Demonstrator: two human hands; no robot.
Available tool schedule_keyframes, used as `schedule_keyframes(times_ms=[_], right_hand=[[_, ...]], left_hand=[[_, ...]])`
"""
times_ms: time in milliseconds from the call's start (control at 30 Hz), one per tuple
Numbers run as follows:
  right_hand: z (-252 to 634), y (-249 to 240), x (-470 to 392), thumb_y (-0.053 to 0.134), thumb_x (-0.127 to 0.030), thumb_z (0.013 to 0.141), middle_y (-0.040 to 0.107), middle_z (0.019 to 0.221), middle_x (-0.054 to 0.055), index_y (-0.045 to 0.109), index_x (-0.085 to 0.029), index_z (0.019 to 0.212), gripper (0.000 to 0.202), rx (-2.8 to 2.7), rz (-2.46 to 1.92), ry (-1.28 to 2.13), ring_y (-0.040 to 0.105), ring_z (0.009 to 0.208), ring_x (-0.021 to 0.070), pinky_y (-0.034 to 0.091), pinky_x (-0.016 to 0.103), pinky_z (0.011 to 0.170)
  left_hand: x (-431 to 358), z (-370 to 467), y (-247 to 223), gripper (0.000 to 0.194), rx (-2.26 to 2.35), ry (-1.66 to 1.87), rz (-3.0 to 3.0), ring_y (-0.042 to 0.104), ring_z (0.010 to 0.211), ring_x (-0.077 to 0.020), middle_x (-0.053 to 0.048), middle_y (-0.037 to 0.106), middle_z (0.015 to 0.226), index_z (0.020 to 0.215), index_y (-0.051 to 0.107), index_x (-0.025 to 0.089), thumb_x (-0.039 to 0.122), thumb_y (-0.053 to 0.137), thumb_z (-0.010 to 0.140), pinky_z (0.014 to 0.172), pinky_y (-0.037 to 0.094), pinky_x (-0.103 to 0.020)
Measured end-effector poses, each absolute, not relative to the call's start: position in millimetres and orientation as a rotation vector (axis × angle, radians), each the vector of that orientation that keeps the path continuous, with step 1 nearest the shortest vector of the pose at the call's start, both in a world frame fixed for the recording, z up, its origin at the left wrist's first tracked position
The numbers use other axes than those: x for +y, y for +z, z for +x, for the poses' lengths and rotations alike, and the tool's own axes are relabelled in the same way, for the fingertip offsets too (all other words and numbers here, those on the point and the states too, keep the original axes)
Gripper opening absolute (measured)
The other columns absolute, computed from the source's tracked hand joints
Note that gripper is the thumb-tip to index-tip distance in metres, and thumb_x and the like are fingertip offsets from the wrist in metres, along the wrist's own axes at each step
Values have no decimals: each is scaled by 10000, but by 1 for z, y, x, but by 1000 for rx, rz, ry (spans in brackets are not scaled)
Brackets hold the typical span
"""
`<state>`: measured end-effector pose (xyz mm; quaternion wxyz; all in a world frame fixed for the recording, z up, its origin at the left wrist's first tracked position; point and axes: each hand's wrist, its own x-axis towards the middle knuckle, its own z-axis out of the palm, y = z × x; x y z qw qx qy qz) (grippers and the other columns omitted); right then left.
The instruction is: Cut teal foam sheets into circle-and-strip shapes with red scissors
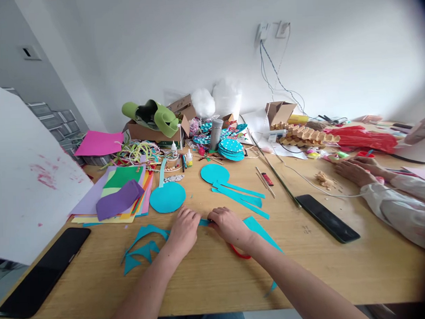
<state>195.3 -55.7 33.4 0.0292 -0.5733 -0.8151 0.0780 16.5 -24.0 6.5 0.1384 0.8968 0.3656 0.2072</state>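
Near the front middle of the table, a short piece of a blue strip (203,222) shows between my two hands. My left hand (185,227) is closed on its left end, and my right hand (228,225) pinches the other end. A red loop (241,254), perhaps a scissors handle, peeks out from under my right wrist. Curved blue offcuts (146,250) lie left of my left hand. Beyond the hands rest two blue discs, one with a pale strip (162,174) on it, the other (215,173) beside several blue strips (240,195). Another blue piece (260,232) is partly under my right forearm.
Stacked coloured sheets (112,195) and a black phone (45,272) are at left. On the right lie a second phone (328,218), a green stick (275,171) and another person's hands (359,170). Craft supplies, a grey bottle (216,134) and egg cartons (305,134) line the wall.
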Motion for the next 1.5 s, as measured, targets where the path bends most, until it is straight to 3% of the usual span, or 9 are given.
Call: schedule_keyframes(times_ms=[267,433,567,700,800,933,1233,1400,1500], right_hand=[[197,33,-62,678,-363,808,671,1033,109,589,-141,1080,362,-2423,-1736,349,604,964,240,403,323,819],[199,29,-64,635,-451,822,666,989,110,610,-153,1038,369,-2382,-1668,402,599,934,245,415,339,803],[216,33,-47,586,-432,862,670,1010,73,616,-179,1045,313,-2307,-1628,482,605,961,199,431,296,838],[261,41,-5,586,-356,873,618,1162,99,582,-175,1149,330,-2127,-1950,391,585,1050,194,421,278,880],[299,40,22,725,-320,747,555,1231,178,554,-130,1206,525,-2063,-2144,369,527,1151,291,399,351,921],[323,29,36,813,-322,619,570,1204,186,558,-133,1205,666,-2065,-2298,453,515,1152,332,409,379,893],[311,23,40,755,-318,644,685,1025,74,641,-170,1047,445,-2205,-2283,674,623,924,247,418,265,655],[301,32,37,722,-289,654,699,952,76,686,-173,947,317,-2280,-2297,699,636,853,254,401,271,615],[293,35,33,711,-265,667,680,1029,105,678,-163,991,342,-2293,-2313,643,626,916,276,411,282,654]], left_hand=[[-28,12,5,123,1046,607,2580,526,912,-251,-63,587,830,832,561,206,97,518,792,970,349,-441],[-29,13,5,68,1034,595,2593,517,915,-264,-69,587,856,839,550,199,224,603,803,879,395,-423],[-28,13,5,30,1032,555,2638,520,904,-255,-75,592,852,822,559,189,162,545,821,889,389,-417],[-29,13,4,95,1039,539,2599,517,922,-246,-69,596,885,833,564,201,122,518,812,916,377,-419],[-28,13,2,105,1063,521,2598,512,925,-236,-63,594,902,840,559,206,121,503,816,918,378,-412],[-28,13,2,103,1074,485,2599,507,920,-237,-67,594,916,848,550,205,124,492,823,873,396,-399],[-27,14,2,91,1067,485,2569,512,927,-254,-79,594,925,868,538,202,138,483,833,869,386,-401],[-27,14,2,102,1062,489,2566,511,937,-256,-83,596,935,884,549,201,141,482,836,862,384,-396],[-27,14,3,109,1068,476,2565,509,932,-257,-88,596,946,898,552,197,143,480,837,836,388,-394]])
